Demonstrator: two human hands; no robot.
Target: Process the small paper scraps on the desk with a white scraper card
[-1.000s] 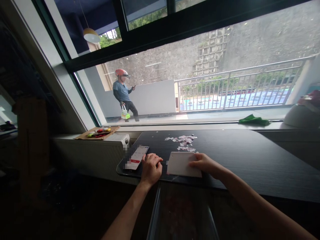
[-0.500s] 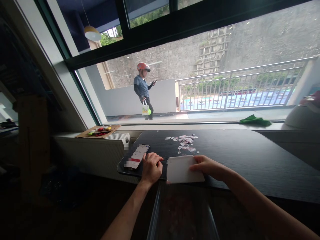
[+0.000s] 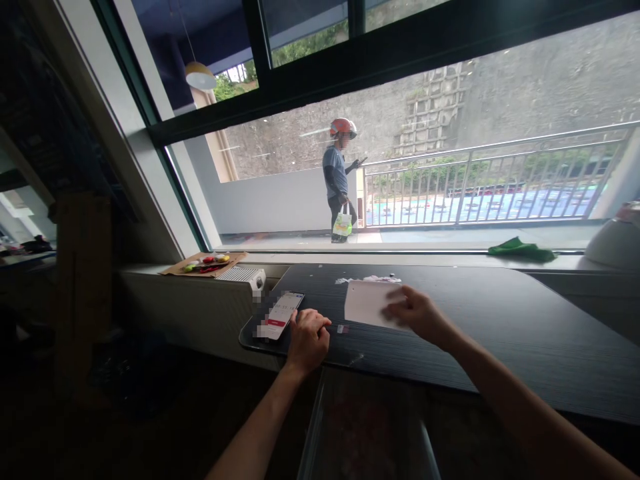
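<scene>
My right hand (image 3: 417, 313), partly blurred, grips the right side of a flat white plastic scraper (image 3: 370, 303) with a small hole near its upper left corner. The scraper is above the black table (image 3: 480, 320) and hides most of a pile of small white paper scraps (image 3: 373, 279), whose far edge shows behind it. My left hand (image 3: 309, 340) rests at the near table edge with loosely bent fingers and nothing in it. Its thumb side is next to a phone (image 3: 283, 315) lying face up with the screen lit. One small scrap (image 3: 343, 329) lies between the two hands.
On the sill at left is a cardboard sheet (image 3: 173, 269) with colourful items, beside a white slotted unit (image 3: 240, 275). A green cloth (image 3: 523, 250) and a white rounded object (image 3: 613, 240) sit at right. Outside the window, a helmeted person (image 3: 336, 173) holds a phone and bag.
My right hand has moved the scraper away from the near edge, over the scraps. My left hand has stayed by the phone. The person outside has moved right.
</scene>
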